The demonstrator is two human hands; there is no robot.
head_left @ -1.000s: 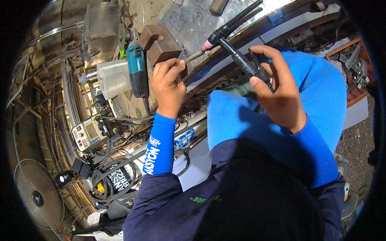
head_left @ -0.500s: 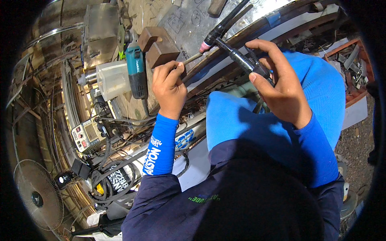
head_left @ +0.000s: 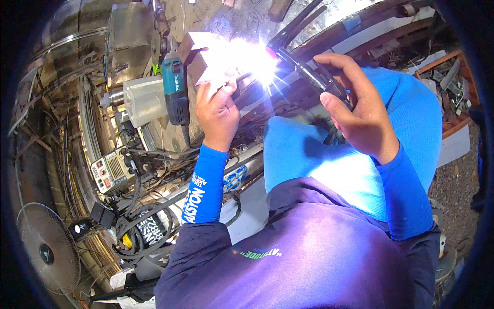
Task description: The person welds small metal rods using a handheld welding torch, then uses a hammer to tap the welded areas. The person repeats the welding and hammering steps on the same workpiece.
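Note:
My right hand (head_left: 363, 110) grips the black handle of a TIG welding torch (head_left: 320, 81), which points to the upper left. A dazzling white-violet arc (head_left: 262, 63) burns at the torch's tip, and its glare hides the nozzle. My left hand (head_left: 218, 116) is closed, thumb and fingers pinching a thin metal rod (head_left: 245, 76); the rod's far end is lost in the light. Just beyond the left fingers sits a brown metal block (head_left: 194, 66), its right side washed out by the glare. Under the arc lies a metal worktop, partly bleached white.
Left of my left hand, a teal and black angle grinder (head_left: 175, 92) lies beside a translucent plastic container (head_left: 144, 102). A welding machine (head_left: 110, 171), coiled cables (head_left: 136, 234) and a fan (head_left: 49, 250) are further left. A reddish crate (head_left: 458, 85) of metal scraps stands at right.
A bright arc has lit at the torch tip, washing out the block, rod end and worktop and lighting up my shirt and the blue cloth over my legs. Both hands have hardly moved.

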